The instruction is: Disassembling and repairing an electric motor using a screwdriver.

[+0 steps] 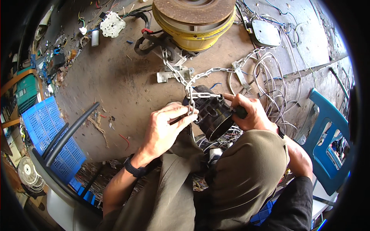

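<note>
My left hand (pixel 167 127) pinches a link of a metal chain (pixel 190 104) between thumb and fingertips, over my knees. The chain branches up toward the yellow drum (pixel 192 40) with a rusty top disc. Just right of my left hand, a dark cast metal housing (pixel 212 117) is tilted, with a chain end at its upper edge. My right hand (pixel 248 111) is closed round a dark tool handle (pixel 239 111) at the housing's right side, index finger reaching to the rim; the tool's far end is hidden. Metal brackets (pixel 169 76) lie on the work surface beyond both hands.
Coiled cables (pixel 273 77) lie to the right, beside a blue plastic chair (pixel 323 138). A blue perforated crate (pixel 52 127), black bars (pixel 73 136) and scattered debris are at the left. A flat metal plate (pixel 266 32) and a white round part (pixel 112 24) lie farther back.
</note>
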The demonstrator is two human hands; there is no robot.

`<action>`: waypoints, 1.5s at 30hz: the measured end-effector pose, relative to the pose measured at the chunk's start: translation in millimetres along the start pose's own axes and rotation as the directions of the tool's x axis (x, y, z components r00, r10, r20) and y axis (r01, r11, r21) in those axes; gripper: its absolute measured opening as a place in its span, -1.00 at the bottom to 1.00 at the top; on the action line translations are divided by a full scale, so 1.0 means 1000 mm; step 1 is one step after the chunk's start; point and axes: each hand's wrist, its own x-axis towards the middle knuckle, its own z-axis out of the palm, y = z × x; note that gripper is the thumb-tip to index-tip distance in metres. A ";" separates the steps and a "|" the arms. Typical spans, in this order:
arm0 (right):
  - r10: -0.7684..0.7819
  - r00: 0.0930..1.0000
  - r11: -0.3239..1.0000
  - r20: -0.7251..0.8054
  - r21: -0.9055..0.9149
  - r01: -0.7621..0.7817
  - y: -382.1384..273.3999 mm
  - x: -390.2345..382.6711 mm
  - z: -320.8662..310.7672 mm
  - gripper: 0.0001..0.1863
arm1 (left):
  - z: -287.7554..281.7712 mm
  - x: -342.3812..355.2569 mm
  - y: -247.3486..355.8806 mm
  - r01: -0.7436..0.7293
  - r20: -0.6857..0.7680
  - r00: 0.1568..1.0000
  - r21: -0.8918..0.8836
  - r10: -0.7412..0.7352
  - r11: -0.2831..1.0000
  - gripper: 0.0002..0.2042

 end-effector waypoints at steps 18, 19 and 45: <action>0.051 0.997 0.998 -0.051 0.045 -0.049 0.035 -0.027 0.012 -0.56 | 0.008 0.002 0.000 0.289 0.025 0.957 -0.217 -0.291 0.932 -0.74; 0.041 0.999 0.997 -0.033 0.061 -0.039 0.038 -0.029 0.013 -0.55 | 0.008 0.003 0.000 0.289 0.027 0.957 -0.218 -0.290 0.932 -0.74; -0.124 0.984 0.992 0.128 0.031 0.121 0.010 0.004 -0.010 -0.63 | 0.006 0.037 0.007 -0.378 0.120 0.854 0.811 0.507 0.446 -0.77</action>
